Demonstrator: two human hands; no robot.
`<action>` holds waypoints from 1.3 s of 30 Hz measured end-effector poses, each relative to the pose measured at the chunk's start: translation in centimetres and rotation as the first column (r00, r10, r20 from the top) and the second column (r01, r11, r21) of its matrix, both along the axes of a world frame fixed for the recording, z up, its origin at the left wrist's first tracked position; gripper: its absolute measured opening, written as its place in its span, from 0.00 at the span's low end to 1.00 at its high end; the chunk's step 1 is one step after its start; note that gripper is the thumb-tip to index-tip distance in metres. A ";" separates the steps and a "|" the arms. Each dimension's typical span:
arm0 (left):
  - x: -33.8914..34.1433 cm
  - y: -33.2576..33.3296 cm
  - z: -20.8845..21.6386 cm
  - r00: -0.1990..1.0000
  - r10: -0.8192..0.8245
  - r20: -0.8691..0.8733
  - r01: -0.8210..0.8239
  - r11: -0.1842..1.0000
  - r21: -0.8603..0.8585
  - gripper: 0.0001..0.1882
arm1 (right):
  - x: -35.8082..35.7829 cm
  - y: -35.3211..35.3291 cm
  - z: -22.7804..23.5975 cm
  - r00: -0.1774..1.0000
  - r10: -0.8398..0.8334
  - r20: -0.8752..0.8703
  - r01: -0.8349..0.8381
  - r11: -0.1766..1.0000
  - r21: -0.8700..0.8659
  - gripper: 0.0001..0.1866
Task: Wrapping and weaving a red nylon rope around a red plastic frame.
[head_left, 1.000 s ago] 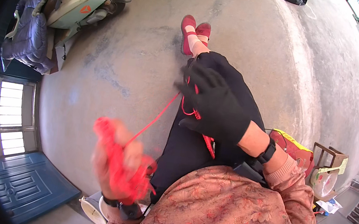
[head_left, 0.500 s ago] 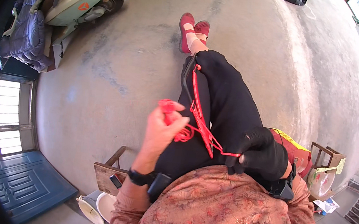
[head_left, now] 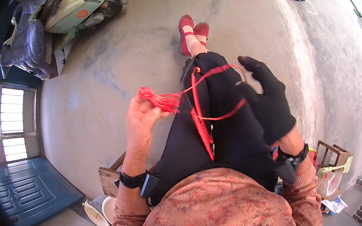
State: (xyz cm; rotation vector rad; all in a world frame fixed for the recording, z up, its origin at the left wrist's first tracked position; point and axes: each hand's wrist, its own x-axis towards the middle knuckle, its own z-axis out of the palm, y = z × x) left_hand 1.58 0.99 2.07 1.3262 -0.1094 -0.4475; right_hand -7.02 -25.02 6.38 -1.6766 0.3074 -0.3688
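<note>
My bare left hand (head_left: 142, 119) is closed on a bundle of red cord (head_left: 160, 100), held out over my left thigh. A strand of the cord runs from the bundle in a wide loop toward my right hand and back to a long, narrow red woven strip (head_left: 201, 131). That strip lies along a dark, flat-edged piece (head_left: 187, 75) on my lap, whose kind I cannot make out. In a black glove, my right hand (head_left: 265, 98) is raised over my right thigh, thumb and fingers apart. The loop passes close to its fingertips; whether it touches them is unclear.
A wooden stool (head_left: 108, 180) stands at my left, near white buckets (head_left: 98, 215). Another wooden stool (head_left: 339, 155) is at my right beside a plastic-lined bin (head_left: 329, 181). A scooter (head_left: 79, 7) draped with a padded purple cover (head_left: 28, 46) stands far left.
My right hand has risen away from my lap and its fingers have spread, drawing the strand into a wide loop. My left hand has moved left with the cord bundle.
</note>
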 end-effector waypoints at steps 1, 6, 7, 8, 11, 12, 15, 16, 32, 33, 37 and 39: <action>0.4 -0.1 0.1 0.995 0.076 0.064 -0.076 0.997 0.003 0.18 | 0.7 -0.3 -1.7 1.000 -0.012 0.008 0.014 0.956 -0.293 0.11; 0.1 -1.3 -2.0 0.826 -0.267 0.496 -0.180 0.709 0.682 0.06 | 1.9 3.2 -5.8 0.869 0.372 -0.326 -0.462 0.844 -0.271 0.15; -0.3 -2.0 -2.3 0.827 -0.268 0.494 -0.177 0.710 0.682 0.06 | 2.2 4.2 -6.7 0.873 0.373 -0.314 -0.439 0.882 -0.174 0.14; -0.8 -2.6 -2.6 0.855 -0.300 0.424 -0.084 0.726 0.683 0.07 | 2.5 4.9 -7.1 0.875 0.380 -0.302 -0.419 0.905 -0.074 0.13; -1.2 -3.5 -2.2 0.915 -0.305 0.264 0.070 0.764 0.641 0.10 | 2.5 4.4 -7.0 0.923 0.316 -0.220 -0.339 0.938 -0.076 0.14; -0.9 -3.6 -2.0 0.899 -0.213 0.383 -0.044 0.826 0.563 0.10 | 2.3 3.8 -7.0 0.922 0.317 -0.223 -0.341 0.937 -0.078 0.14; 0.0 -1.9 -1.2 0.875 -0.084 0.477 -0.126 0.911 0.392 0.09 | 2.0 2.2 -6.5 0.980 0.201 -0.009 -0.193 0.953 0.235 0.13; 0.3 -0.7 -0.6 0.977 -0.145 0.157 0.103 0.963 0.247 0.07 | 1.6 2.3 -4.5 0.990 0.130 0.058 -0.138 0.776 0.615 0.12; -6.6 6.6 0.1 0.714 -0.308 -0.629 -0.058 0.869 -0.492 0.22 | -1.7 3.6 -6.9 0.897 0.397 -0.196 -0.085 0.590 0.803 0.12; -7.1 7.2 -0.3 0.721 -0.240 -0.650 -0.041 0.922 -0.386 0.22 | -1.5 4.0 -6.9 0.896 0.398 -0.195 -0.087 0.588 0.804 0.12; -8.7 8.5 0.6 0.744 -0.236 -0.625 0.098 0.964 -0.246 0.14 | -1.0 4.9 -7.4 0.800 0.501 -0.332 -0.133 0.686 0.715 0.12; -9.7 8.9 0.9 0.773 -0.331 -0.541 0.260 0.943 -0.206 0.12 | -1.3 5.2 -7.4 0.839 0.468 -0.277 -0.085 0.616 0.783 0.14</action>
